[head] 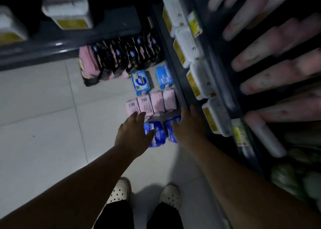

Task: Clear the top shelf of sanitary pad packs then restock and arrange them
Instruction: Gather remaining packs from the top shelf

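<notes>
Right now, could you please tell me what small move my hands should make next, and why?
Probably close in on the two dark blue packs: the left hand and right hand are open, empty, and just over them, and these packs lie nearest on the floor.

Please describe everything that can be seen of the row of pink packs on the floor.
The pink packs are four soft, plastic-wrapped packs in one row, side by side, on the pale tiled floor beside the dark shelf base. The two on the left show barcode labels. Light blue packs lie beyond them, dark blue packs nearer. The left hand has its fingertips over the leftmost pack's near edge; contact cannot be told.
</notes>
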Demonstrator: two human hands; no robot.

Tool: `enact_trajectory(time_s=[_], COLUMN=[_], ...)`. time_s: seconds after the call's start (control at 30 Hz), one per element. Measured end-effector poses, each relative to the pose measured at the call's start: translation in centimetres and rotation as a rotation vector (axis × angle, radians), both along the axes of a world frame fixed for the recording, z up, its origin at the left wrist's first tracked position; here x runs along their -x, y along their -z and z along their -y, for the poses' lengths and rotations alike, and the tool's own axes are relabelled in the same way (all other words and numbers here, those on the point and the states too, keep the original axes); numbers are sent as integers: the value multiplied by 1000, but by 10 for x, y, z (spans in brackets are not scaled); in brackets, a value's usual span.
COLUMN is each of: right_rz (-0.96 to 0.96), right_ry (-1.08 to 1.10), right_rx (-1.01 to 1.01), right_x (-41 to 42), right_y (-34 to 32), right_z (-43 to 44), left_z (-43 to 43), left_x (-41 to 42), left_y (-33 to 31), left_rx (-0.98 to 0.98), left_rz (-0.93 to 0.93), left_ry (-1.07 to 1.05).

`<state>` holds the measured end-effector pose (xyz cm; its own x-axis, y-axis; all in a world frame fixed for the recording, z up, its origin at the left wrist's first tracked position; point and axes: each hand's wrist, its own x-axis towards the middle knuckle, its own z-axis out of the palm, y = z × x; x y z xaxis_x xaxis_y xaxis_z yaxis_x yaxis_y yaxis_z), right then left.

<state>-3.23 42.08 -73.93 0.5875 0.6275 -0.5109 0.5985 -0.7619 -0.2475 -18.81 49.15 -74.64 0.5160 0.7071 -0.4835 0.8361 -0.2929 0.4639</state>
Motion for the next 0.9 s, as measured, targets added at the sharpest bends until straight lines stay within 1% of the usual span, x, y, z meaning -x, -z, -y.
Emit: enact_trajectory(time_s=[0.1, 0.2, 0.3, 0.4, 0.53, 0.7, 0.9], right_rz=[45, 73, 141, 210, 327, 406, 476], right_ry=[-52, -104, -200, -240, -267, -276, -248], right_rx=[-85, -140, -180, -217, -318, -338, -413], right_x=[6, 13, 17, 21, 26, 29, 33], right_y=[-72, -150, -230, -308, -401, -502, -598], right_z=[-9, -17, -22, -27, -27, -20, -7], left_z=[-15, -30, -46, -59, -69, -73, -69], left_x=[10, 18, 24, 26, 24, 22, 22], left_y=[-73, -148, -224, -297, -395, -503, -603], left_rx=[-117, -204, -272, -372, -520, -673, -801], left_rz=[-29, -9, 20, 51, 89, 165, 267], left_ry=[112, 180, 210, 251, 301, 342, 349])
